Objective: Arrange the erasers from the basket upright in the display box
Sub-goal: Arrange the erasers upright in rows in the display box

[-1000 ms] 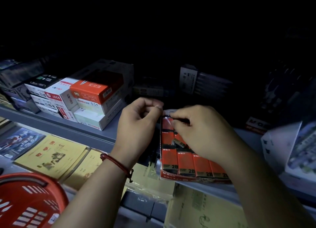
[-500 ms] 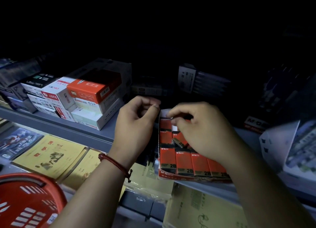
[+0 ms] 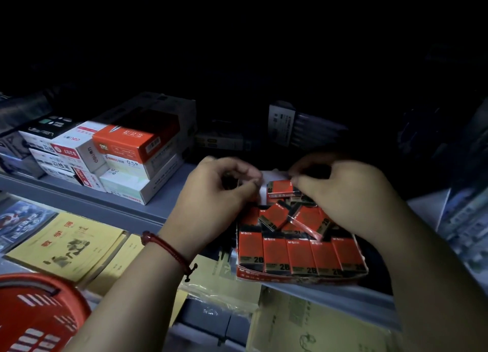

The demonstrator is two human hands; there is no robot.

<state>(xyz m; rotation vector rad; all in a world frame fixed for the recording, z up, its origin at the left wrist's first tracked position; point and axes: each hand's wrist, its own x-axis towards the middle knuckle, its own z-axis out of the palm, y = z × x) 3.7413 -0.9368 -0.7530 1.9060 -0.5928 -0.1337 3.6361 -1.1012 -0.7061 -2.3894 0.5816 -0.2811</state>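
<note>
The red display box sits at the shelf's front edge. A row of red-and-black 2B erasers stands upright along its front. Behind that row several loose erasers lie tumbled at angles. My right hand reaches over the box's back and pinches one eraser that lies sideways there. My left hand is curled at the box's back-left corner, its thumb and forefinger pinching the white back flap. The red basket is at the bottom left, and its inside is out of sight.
Stacked stationery boxes stand on the grey shelf to the left of my hands. Yellow exercise books lie on the lower level. Dark packs fill the shelf's back, and white cartons stand at the right.
My right hand has moved toward the box's back and now pinches a sideways eraser there. The loose erasers in the middle lie more jumbled. My left hand stays at the back-left corner.
</note>
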